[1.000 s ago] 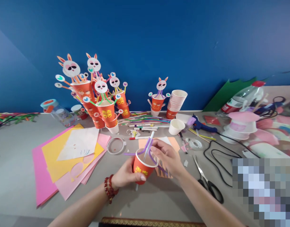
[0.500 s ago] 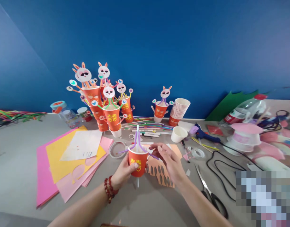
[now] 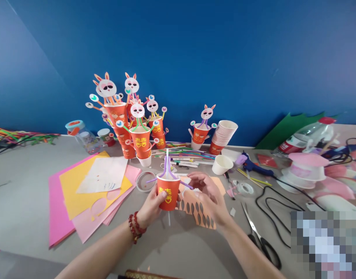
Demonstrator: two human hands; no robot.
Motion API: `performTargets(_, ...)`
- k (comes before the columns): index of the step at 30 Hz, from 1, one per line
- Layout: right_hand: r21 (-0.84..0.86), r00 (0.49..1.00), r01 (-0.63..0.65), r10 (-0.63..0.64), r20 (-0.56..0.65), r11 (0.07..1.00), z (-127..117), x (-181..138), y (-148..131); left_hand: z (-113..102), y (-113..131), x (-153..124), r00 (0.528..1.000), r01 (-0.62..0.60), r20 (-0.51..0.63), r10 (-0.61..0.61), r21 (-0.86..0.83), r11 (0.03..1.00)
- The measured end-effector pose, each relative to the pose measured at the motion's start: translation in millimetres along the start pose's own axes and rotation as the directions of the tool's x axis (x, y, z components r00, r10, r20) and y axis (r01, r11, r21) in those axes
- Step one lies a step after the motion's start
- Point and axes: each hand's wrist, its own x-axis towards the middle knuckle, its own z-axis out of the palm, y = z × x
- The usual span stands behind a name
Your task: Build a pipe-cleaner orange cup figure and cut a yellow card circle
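Left hand (image 3: 152,201) is wrapped around the cup (image 3: 167,192), straw (image 3: 167,161) poking out; right hand (image 3: 207,193) beside it, fingers loosely curled, holding nothing.

My left hand (image 3: 151,204) held the cup (image 3: 167,191) above the tabletop (image 3: 26,201), and my right hand (image 3: 208,193) was just to its right, over a sheet of cut paper (image 3: 198,212). A straw (image 3: 167,161) stood in the cup. A roll of tape (image 3: 144,181) lay just left of the cup, and a pile of paper sheets (image 3: 87,193) lay farther left. Behind the cup lay pens (image 3: 182,159), and behind those stood the finished cup figures (image 3: 134,128). A stack of cups (image 3: 222,133) stood to their right by the wall. Scissors (image 3: 260,236) lay right of my right arm, with a glue gun (image 3: 251,164) behind them.
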Motion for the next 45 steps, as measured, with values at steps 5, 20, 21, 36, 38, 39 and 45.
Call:
performTargets(5, -0.373, 0.952, 0.242, -0.294, -0.088, 0.896, 1, -5, -1, 2, 5, 3, 0.996, 0.057, -0.070, -0.063, -0.086, 0.995)
performTargets(20, -0.532, 0.926, 0.006, 0.197, 0.323, 0.847, 36, -17, 7, 7, 8, 1, 0.990, 0.004, -0.141, -0.019, -0.110, 0.994)
performTargets(21, -0.523, 0.926, -0.001, 0.198, 0.321, 0.852, 37, -17, 8, 8, 8, 1, 0.989, 0.005, -0.145, -0.021, -0.110, 0.994)
performTargets(36, -0.545, 0.928, -0.052, 0.241, 0.283, 0.837, 50, -23, 13, 15, -1, -1, 0.987, 0.014, -0.158, -0.039, -0.159, 0.987)
performTargets(38, -0.570, 0.933, -0.051, 0.243, 0.265, 0.820, 51, -24, 13, 18, -3, -1, 0.984, 0.009, -0.175, -0.035, -0.147, 0.989)
performTargets(39, -0.581, 0.936, -0.051, 0.241, 0.255, 0.812, 52, -24, 14, 19, -3, -2, 0.983, 0.004, -0.181, -0.028, -0.134, 0.991)
performTargets(45, -0.593, 0.949, -0.042, 0.218, 0.228, 0.804, 52, -26, 17, 23, -2, -1, 0.980, 0.015, -0.198, -0.031, -0.079, 0.997)
